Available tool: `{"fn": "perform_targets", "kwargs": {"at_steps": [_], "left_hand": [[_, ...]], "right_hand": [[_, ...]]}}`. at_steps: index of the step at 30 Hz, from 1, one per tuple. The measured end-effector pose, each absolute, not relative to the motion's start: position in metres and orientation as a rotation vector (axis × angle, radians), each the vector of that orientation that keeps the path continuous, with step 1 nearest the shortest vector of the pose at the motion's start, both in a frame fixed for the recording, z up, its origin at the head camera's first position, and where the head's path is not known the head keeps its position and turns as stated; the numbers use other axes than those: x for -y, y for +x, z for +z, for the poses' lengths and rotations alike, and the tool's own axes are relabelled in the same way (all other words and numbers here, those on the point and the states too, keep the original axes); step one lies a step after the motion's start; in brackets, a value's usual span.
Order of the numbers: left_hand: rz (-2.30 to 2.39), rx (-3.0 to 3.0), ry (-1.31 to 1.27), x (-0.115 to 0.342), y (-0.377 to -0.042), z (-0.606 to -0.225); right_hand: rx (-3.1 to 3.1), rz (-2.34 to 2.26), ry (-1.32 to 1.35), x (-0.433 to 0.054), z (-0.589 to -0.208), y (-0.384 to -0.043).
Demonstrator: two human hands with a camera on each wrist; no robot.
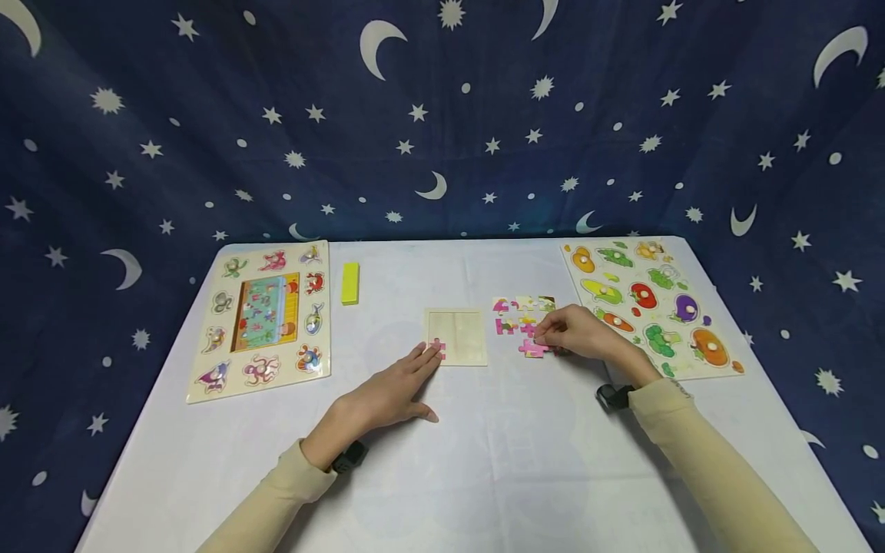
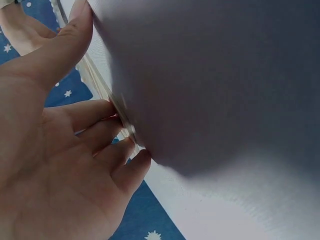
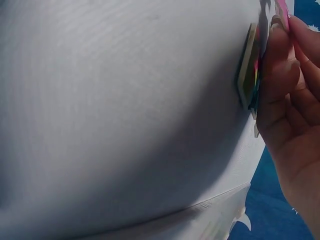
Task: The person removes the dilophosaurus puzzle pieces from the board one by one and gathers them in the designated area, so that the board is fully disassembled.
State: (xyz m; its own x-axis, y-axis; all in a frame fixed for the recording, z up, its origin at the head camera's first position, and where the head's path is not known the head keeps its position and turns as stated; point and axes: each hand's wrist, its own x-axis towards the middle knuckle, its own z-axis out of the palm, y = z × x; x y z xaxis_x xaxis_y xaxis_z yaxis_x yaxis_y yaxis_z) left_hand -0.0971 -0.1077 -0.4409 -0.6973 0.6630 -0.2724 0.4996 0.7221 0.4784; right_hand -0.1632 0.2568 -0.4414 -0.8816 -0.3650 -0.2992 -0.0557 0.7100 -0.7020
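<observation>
A square wooden puzzle tray (image 1: 465,338) lies mid-table with one pink jigsaw piece (image 1: 440,347) in its lower left corner. The fingertips of my left hand (image 1: 387,394) rest on that corner, fingers straight and thumb spread; in the left wrist view this hand (image 2: 75,155) touches the tray's edge. To the right of the tray, my right hand (image 1: 577,332) is over a group of loose jigsaw pieces (image 1: 505,326). It pinches a pink jigsaw piece (image 3: 283,11) between thumb and finger, seen in part in the right wrist view. Some loose pieces are hidden under this hand.
On the left lies a sea-animal peg puzzle board (image 1: 261,369), with a yellow block (image 1: 350,283) beside it. A vegetable peg puzzle board (image 1: 664,307) lies at the right, close to my right forearm. A dark cloth (image 1: 442,153) with moons and stars hangs behind the white table (image 1: 484,461).
</observation>
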Motion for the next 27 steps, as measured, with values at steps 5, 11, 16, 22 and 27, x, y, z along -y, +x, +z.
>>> {"fn": "perform_targets", "kwargs": {"at_steps": [5,11,16,22,27], "left_hand": [[0.519,-2.499,0.909,0.110,-0.098,-0.441],[0.545,-2.502,0.916,0.110,-0.098,-0.441],[0.571,-2.507,0.934,0.111,-0.098,-0.441],[0.573,-2.521,0.926,0.117,-0.104,-0.442],[0.519,-2.533,0.918,0.121,-0.116,-0.442]], "right_hand": [[-2.542,-0.969,-0.372,-0.257,-0.441,-0.163],[-2.558,-0.949,-0.401,-0.256,-0.440,-0.162],[-2.572,-0.950,-0.414,-0.255,-0.440,-0.161],[-2.597,-1.002,-0.451,-0.242,-0.439,-0.160],[-2.591,-1.045,-0.520,-0.220,-0.439,-0.162]]}}
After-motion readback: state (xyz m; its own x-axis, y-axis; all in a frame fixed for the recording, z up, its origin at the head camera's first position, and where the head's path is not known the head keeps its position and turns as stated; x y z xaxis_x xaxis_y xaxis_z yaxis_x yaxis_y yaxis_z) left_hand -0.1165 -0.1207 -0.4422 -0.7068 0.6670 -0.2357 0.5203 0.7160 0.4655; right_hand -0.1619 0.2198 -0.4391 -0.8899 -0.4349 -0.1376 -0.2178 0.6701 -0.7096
